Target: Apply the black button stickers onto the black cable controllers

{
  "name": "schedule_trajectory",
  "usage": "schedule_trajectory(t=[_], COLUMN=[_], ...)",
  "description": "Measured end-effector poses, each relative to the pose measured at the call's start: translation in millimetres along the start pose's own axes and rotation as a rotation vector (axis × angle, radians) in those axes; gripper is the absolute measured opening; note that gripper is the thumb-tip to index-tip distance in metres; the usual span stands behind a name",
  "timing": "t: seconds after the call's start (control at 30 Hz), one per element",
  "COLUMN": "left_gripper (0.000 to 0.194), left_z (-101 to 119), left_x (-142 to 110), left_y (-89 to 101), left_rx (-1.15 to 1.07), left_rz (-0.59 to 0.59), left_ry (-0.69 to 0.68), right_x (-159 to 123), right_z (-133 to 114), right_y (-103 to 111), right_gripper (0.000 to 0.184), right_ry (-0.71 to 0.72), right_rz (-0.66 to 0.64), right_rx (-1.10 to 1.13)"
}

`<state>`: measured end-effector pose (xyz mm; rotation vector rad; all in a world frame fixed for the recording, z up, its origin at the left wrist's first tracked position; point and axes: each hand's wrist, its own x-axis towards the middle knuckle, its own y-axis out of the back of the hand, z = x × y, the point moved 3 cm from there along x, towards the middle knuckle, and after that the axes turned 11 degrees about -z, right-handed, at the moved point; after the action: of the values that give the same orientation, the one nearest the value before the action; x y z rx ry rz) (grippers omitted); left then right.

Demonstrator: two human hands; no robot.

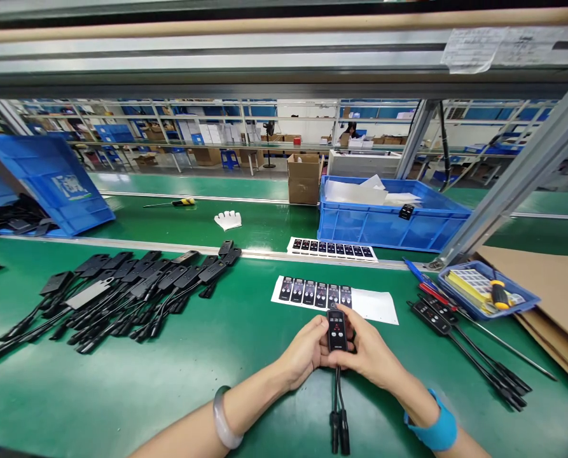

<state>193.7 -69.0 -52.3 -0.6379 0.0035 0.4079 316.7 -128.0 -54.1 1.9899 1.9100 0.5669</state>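
Between both hands I hold a small black cabled controller [337, 331], its labelled face up and two connector leads hanging toward me. My left hand [305, 350] is closed on its left side, thumb at the edge. My right hand [372, 346] grips the right side, fingertips at the top edge. Just beyond the hands lies a sheet of black labels [309, 292], part of its backing bare white. Farther back is a second label sheet [331, 249]. To the right rest two labelled controllers [430, 318] with their leads. A heap of black controllers [140, 280] lies on the left.
A blue crate [383, 222] holding white sheets stands behind the label sheets; a tilted blue crate [49, 184] is at far left. A small blue tray [484, 312], pens and cardboard [546, 286] lie right. A white glove [228, 220] and screwdriver [183, 202] lie on the far strip.
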Motion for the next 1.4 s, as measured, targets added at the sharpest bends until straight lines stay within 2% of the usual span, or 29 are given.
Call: schedule_trajectory(t=[0.07,0.1,0.23,0.33,0.47,0.57,0.63,0.7,0.8,0.83,0.9,1.0,1.1,1.2,1.3,1.37,1.4], left_gripper=[0.031,0.033,0.045,0.051,0.052,0.043,0.040,0.047,0.070,0.071,0.056,0.027,0.022,0.025,0.027,0.024,0.023], left_z=[1,2,1,-1,-1,3,4,3,-1,-2,-3,-3,1,1,-2,-3,-2], left_x=[0,0,1,2,2,3,4,5,5,4,3,-1,-4,-6,-6,-6,-7], left_y=[-0.3,-0.4,0.2,-0.6,-2.3,0.5,3.7,6.7,6.1,4.2,-0.8,-7.7,-14.2,-16.6,-15.7,-15.8,-16.1], left_rx=[0.005,0.011,0.106,0.222,0.246,0.308,0.370,0.388,0.390,0.413,0.541,0.909,1.143,1.211,1.214,1.221,1.241], left_rz=[0.001,-0.003,-0.019,-0.018,-0.033,-0.061,-0.093,-0.117,-0.169,-0.196,-0.244,-0.235,-0.222,-0.246,-0.289,-0.323,-0.327], left_ry=[-0.016,-0.017,-0.022,-0.035,-0.051,-0.117,-0.133,-0.098,-0.075,-0.081,-0.073,-0.053,-0.130,-0.176,-0.176,-0.189,-0.195], right_x=[-1,-1,2,2,3,4,2,-7,-33,-43,-61,-84,-103,-114,-112,-103,-97], right_z=[-3,-3,1,5,-2,-11,-9,-2,14,19,27,29,21,5,-12,-19,-20], right_y=[-2,-2,-1,-4,-7,9,34,65,107,115,124,118,96,61,28,23,28], right_gripper=[0.093,0.090,0.055,0.047,0.043,0.041,0.033,0.027,0.022,0.019,0.013,0.007,0.007,0.008,0.009,0.008,0.008], right_ry=[-0.017,-0.030,-0.005,0.009,0.044,0.060,-0.102,-0.382,-0.722,-0.795,-0.873,-0.836,-0.739,-0.581,-0.396,-0.336,-0.345], right_rz=[-0.077,-0.103,-0.069,-0.024,0.004,0.041,0.123,0.238,0.371,0.384,0.367,0.289,0.215,0.163,0.090,0.033,0.033], right_rx=[0.059,0.094,0.156,0.135,0.034,-0.218,-0.557,-0.837,-0.944,-0.953,-0.958,-0.935,-0.886,-0.723,-0.507,-0.466,-0.499])
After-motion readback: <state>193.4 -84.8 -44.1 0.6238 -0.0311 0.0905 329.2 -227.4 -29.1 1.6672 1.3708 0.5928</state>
